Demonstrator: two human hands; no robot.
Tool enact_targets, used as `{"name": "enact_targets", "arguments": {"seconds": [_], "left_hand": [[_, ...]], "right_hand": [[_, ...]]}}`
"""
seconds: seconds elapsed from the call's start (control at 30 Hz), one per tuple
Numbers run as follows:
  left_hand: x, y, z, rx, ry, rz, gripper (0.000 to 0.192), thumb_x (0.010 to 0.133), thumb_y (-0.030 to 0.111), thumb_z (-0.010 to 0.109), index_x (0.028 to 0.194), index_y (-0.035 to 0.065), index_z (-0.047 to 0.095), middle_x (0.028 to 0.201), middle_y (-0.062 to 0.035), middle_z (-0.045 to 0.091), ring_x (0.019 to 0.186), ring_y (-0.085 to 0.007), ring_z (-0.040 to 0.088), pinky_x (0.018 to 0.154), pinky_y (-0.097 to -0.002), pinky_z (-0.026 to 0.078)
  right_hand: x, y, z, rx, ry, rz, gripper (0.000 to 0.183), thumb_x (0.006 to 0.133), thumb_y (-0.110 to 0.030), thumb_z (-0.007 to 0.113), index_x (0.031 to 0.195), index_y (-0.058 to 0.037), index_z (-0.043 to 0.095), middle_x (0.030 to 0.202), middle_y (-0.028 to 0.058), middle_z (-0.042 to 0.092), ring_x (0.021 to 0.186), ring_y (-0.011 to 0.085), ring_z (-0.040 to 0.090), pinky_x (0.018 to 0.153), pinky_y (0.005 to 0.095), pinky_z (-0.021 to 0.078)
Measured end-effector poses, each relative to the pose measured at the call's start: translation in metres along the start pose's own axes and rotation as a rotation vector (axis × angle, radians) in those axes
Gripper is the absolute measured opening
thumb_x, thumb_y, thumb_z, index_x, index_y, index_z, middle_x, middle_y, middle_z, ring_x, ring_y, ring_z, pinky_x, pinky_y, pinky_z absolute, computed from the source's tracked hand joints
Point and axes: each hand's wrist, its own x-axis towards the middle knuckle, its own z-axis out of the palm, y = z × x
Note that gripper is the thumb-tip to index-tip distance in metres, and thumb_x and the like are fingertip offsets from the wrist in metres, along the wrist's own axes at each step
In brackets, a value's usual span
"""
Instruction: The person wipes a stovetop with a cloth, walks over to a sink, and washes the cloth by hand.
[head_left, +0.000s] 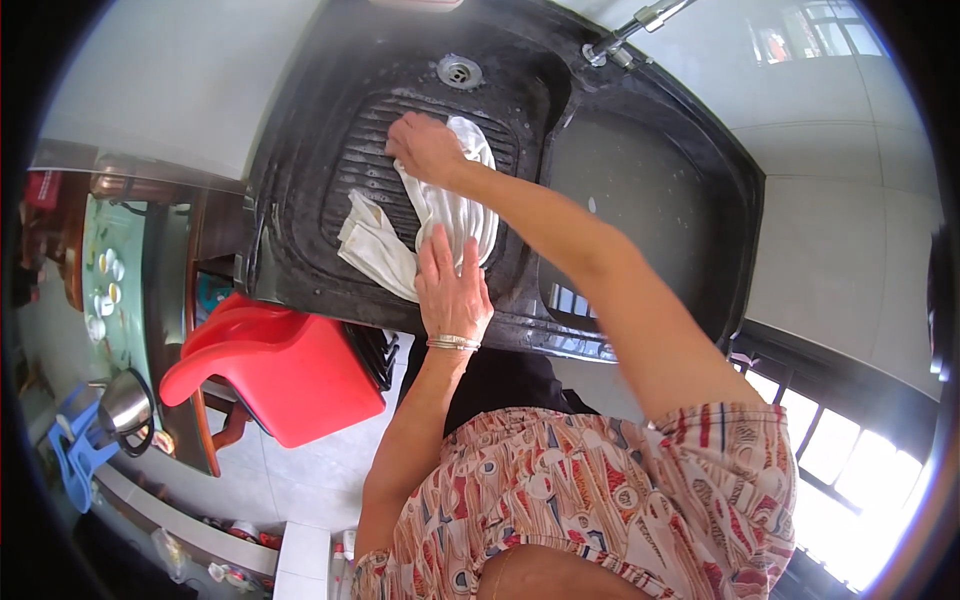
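A wet white cloth (454, 217) lies bunched in long folds on the ribbed washboard (375, 161) of a black sink. One end (375, 251) of it spreads toward the left. My left hand (454, 292), with bracelets at the wrist, rests on the near part of the cloth. Its fingers are extended and slightly apart; the thumb is hidden. Farther up the board, my right hand (424, 146) reaches across the cloth with curled fingers. That hand is a little blurred, and its palm faces away, so whether it grips anything cannot be told.
Beyond the washboard is a metal drain (459, 72). Cloudy water (622, 187) stands in the basin on the right, below a chrome tap (630, 34). A red plastic chair (292, 367) stands close to the sink's near left edge. Farther left is a glass-topped table (124, 247) with small dishes.
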Motion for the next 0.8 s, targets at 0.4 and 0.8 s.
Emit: {"name": "enact_targets", "arguments": {"seconds": [0.4, 0.8], "left_hand": [[0.005, -0.039, 0.031, -0.189, -0.148, 0.258, 0.055, 0.048, 0.003, 0.071, 0.101, 0.0066, 0.054, 0.115, -0.0108, 0.053, 0.099, -0.0261, 0.051, 0.075, -0.0352, 0.045], [0.005, -0.047, 0.023, -0.179, -0.219, 0.221, 0.051, 0.054, 0.007, 0.069, 0.104, 0.0058, 0.055, 0.119, -0.0127, 0.051, 0.106, -0.0267, 0.049, 0.074, -0.0367, 0.044]], "right_hand": [[0.043, 0.064, 0.004, -0.307, -0.191, 0.308, 0.020, 0.085, -0.025, 0.048, 0.089, -0.0087, 0.059, 0.091, 0.0108, 0.061, 0.083, 0.0305, 0.061, 0.064, 0.0431, 0.0491], [0.029, 0.033, 0.010, -0.252, -0.068, -0.108, 0.011, 0.079, -0.021, 0.054, 0.082, -0.0105, 0.056, 0.082, 0.0070, 0.053, 0.076, 0.0285, 0.056, 0.066, 0.0424, 0.0466]]}}
